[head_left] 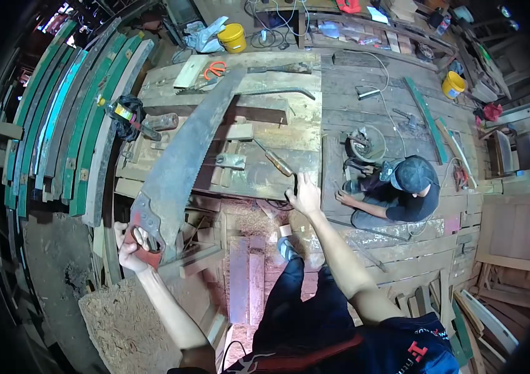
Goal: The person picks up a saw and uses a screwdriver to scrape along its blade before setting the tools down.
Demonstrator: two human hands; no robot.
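Note:
My left hand (133,244) is wrapped round the red and brown handle of a large handsaw (181,153), whose wide grey blade points up and away over the workbench (277,149). At the bench's near right edge is my right hand (303,194), its fingers bent around a small dark thing that I cannot make out. Just beyond it lies a screwdriver (277,163) with a yellowish-brown handle. A wooden block (231,161) sits between blade and screwdriver. Orange-handled scissors (215,69) and a dark curved bar (277,92) lie farther back.
A co-worker (411,187) in a dark cap sits on the plank floor at the right, near a bucket (366,144). Green and grey boards (93,124) are stacked at the left. A yellow bucket (232,38) stands behind the bench. A rough wooden slab (128,324) is at lower left.

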